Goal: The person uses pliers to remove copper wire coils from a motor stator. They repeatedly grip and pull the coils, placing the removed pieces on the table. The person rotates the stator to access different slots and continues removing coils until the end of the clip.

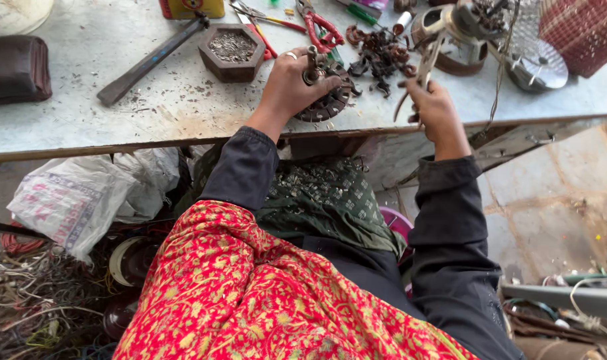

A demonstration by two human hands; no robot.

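Gripping a round, dark motor part (325,100) at the near edge of a grey worktable (117,100), the left hand (293,83) curls its fingers over it, while the right hand (431,103) clenches pliers (420,73) just beside a pile of scrap metal (380,57).

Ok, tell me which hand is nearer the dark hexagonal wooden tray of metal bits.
Left. The left hand grips a round dark metal part just right of the hexagonal wooden tray. The right hand, holding pliers, sits much farther right.
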